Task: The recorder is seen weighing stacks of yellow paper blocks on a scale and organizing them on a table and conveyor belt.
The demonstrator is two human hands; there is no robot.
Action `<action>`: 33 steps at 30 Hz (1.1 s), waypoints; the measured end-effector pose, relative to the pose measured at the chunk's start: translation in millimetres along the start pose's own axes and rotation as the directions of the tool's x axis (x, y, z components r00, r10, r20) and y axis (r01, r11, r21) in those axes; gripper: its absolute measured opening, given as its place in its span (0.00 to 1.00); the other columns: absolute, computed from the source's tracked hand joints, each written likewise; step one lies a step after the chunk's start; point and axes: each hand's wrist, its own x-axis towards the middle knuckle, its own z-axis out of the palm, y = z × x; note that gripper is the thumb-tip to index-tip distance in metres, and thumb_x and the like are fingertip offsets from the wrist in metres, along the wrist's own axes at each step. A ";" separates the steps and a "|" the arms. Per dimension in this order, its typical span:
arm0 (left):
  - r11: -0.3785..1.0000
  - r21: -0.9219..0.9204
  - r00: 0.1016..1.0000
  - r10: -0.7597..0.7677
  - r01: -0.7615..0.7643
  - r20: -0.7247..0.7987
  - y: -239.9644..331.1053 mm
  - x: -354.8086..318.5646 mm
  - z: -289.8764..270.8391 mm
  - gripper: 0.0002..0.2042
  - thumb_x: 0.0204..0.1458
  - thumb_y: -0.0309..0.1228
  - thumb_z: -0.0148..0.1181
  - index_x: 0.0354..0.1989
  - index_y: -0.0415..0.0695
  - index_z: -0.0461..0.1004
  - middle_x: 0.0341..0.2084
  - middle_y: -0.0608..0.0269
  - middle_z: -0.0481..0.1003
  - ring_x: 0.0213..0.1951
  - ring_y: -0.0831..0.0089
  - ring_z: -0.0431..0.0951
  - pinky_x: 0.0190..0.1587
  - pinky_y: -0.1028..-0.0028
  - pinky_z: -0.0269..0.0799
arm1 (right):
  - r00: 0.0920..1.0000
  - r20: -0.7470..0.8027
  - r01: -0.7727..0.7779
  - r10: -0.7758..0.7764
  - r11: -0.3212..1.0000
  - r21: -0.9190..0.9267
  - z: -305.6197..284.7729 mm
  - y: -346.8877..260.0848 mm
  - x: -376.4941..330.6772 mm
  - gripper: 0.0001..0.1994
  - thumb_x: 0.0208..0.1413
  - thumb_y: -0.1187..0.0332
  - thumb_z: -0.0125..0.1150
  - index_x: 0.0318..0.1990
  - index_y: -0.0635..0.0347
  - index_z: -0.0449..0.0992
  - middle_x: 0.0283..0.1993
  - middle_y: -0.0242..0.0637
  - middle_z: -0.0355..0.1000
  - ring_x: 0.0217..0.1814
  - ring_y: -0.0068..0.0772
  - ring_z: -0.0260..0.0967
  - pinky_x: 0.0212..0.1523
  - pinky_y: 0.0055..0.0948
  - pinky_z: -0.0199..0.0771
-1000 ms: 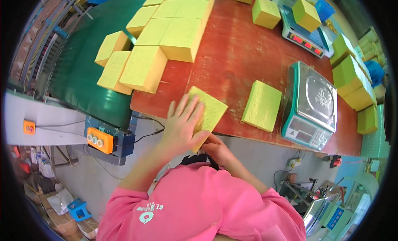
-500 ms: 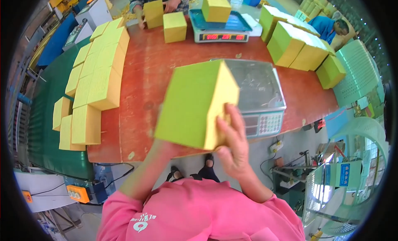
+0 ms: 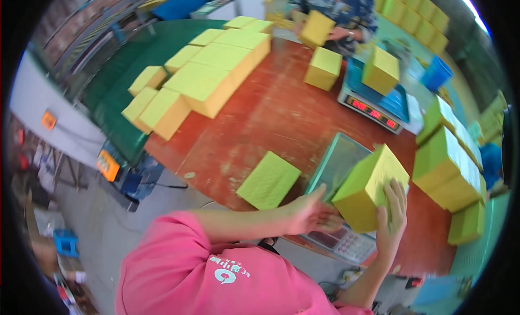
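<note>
A large yellow-green block (image 3: pixel 374 187) is tilted over the near weighing scale (image 3: pixel 338 158); whether its base touches the pan I cannot tell. My right hand (image 3: pixel 394 212) presses against the block's right side with fingers spread along it. Beside the block's lower left, my left hand (image 3: pixel 314 213) has its fingers stretched out, with nothing seen in them. A flat yellow-green piece (image 3: pixel 269 180) with a pitted top lies on the red table (image 3: pixel 244 136), left of the scale. The scale's keypad is partly covered by my left hand and the block.
Rows of yellow blocks (image 3: pixel 208 71) line the table's left side. Across it, a person (image 3: pixel 338 14) handles another block (image 3: pixel 317 29). A second scale (image 3: pixel 374 106) bears a block (image 3: pixel 381 70). More blocks (image 3: pixel 447 166) stand at the right edge.
The view has swung round. My hands have carried the block rightward over the near scale, and my left hand has come off it. The flat piece on the table now shows.
</note>
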 end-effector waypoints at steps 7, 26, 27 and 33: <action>-0.267 0.811 0.056 0.959 0.521 0.279 204.7 -172.8 -74.9 0.30 0.55 0.52 0.56 0.55 0.36 0.71 0.52 0.44 0.73 0.57 0.52 0.71 0.59 0.61 0.66 | 1.000 -0.012 -0.003 0.000 0.963 -0.268 14.2 -27.3 -11.6 0.25 0.42 0.77 0.59 0.54 0.63 0.74 0.65 0.47 0.65 0.73 0.56 0.52 0.69 0.49 0.53; -0.852 0.494 0.697 0.461 0.174 0.549 227.7 -285.4 -193.1 0.36 0.39 0.37 0.65 0.61 0.37 0.64 0.65 0.46 0.60 0.68 0.53 0.57 0.70 0.59 0.51 | 0.922 0.197 0.259 -0.333 0.910 0.324 277.0 -234.4 26.2 0.20 0.49 0.76 0.62 0.52 0.63 0.74 0.55 0.50 0.71 0.64 0.55 0.64 0.61 0.44 0.65; -0.846 0.511 0.707 0.454 0.151 0.543 206.7 -296.6 -190.0 0.36 0.39 0.37 0.65 0.61 0.37 0.64 0.65 0.46 0.60 0.68 0.53 0.57 0.70 0.59 0.51 | 0.928 0.192 0.245 -0.318 0.912 0.328 298.2 -234.8 37.3 0.20 0.51 0.74 0.63 0.54 0.63 0.72 0.56 0.50 0.70 0.63 0.56 0.64 0.61 0.44 0.65; -0.784 0.564 0.570 0.596 0.259 0.566 114.2 -370.9 -208.8 0.40 0.45 0.36 0.64 0.68 0.40 0.56 0.68 0.51 0.56 0.70 0.53 0.54 0.70 0.53 0.46 | 0.806 0.574 0.075 -0.143 0.987 0.141 373.7 -202.8 64.8 0.25 0.58 0.55 0.57 0.59 0.60 0.69 0.55 0.55 0.71 0.58 0.55 0.69 0.57 0.42 0.68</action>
